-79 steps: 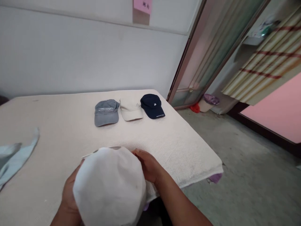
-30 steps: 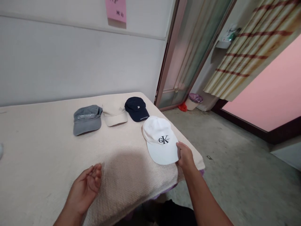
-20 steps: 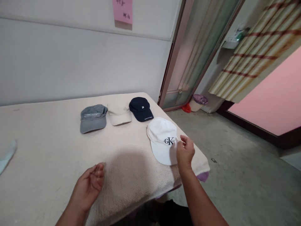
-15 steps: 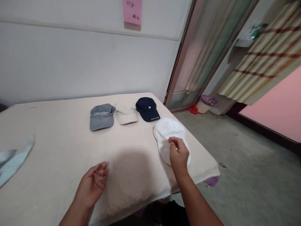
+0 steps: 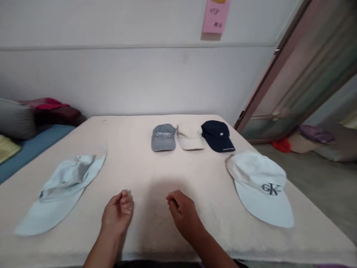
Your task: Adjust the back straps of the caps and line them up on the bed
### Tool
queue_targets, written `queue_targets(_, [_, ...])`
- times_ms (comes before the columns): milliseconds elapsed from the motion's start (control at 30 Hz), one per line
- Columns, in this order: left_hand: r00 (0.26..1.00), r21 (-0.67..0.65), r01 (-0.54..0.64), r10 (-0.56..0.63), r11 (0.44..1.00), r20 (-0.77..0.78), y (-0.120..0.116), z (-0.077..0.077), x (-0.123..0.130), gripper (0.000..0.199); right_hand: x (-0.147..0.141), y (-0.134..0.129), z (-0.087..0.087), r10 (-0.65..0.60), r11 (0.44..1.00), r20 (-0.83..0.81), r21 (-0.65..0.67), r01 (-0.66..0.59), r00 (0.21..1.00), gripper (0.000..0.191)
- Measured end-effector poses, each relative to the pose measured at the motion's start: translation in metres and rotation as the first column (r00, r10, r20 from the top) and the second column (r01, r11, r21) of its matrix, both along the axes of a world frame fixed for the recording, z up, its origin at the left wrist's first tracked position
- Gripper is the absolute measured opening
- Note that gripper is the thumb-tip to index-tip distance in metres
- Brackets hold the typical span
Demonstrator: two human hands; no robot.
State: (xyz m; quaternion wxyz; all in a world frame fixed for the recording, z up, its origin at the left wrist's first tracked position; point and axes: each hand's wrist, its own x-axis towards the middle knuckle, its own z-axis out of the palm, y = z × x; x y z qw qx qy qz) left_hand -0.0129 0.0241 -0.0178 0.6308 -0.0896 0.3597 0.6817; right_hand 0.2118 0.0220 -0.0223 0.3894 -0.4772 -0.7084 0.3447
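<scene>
My left hand (image 5: 118,214) is above the near part of the table (image 5: 131,163), its fingers curled in with nothing in them. To its right, my right hand (image 5: 185,216) is also closed and empty, thumb near the fingertips. A pale blue-white cap (image 5: 61,206) lies rumpled to the left of my left hand, apart from it. On the right side rests a white cap (image 5: 259,176) with dark letters on its front. Farther back a grey cap (image 5: 163,137), a beige cap (image 5: 190,137) and a navy cap (image 5: 217,136) form a row, brims toward me.
A pale textured cloth covers the table. Behind it stands a white wall (image 5: 139,82) with a pink note (image 5: 215,18) on it. A grey cushion (image 5: 16,119) and red fabric (image 5: 46,103) are at the left. A sliding door frame (image 5: 270,70) rises at the right.
The view has turned left, bringing the whole pale cap on the left into sight. My right hand has moved left from over the white cap to near my left hand.
</scene>
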Motion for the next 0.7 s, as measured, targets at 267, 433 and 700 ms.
queue_targets(267, [0.936,-0.057,-0.346,0.340,0.937,-0.094,-0.033,0.003,-0.095,0.019,-0.067,-0.003,-0.004,0.193,0.981,0.120,-0.021,-0.191,0.974,0.014])
queue_targets(433, [0.887,-0.100,-0.448,0.429,0.888,-0.169,-0.056,0.004,-0.134,0.015,-0.089,-0.006,-0.013,0.234,0.972,0.124,-0.021,-0.234,0.964,0.015])
queue_targets(700, [0.879,-0.097,-0.444,0.412,0.891,-0.239,-0.083,0.000,-0.161,0.016,-0.100,-0.007,-0.022,0.258,0.966,0.172,-0.041,-0.255,0.951,0.014])
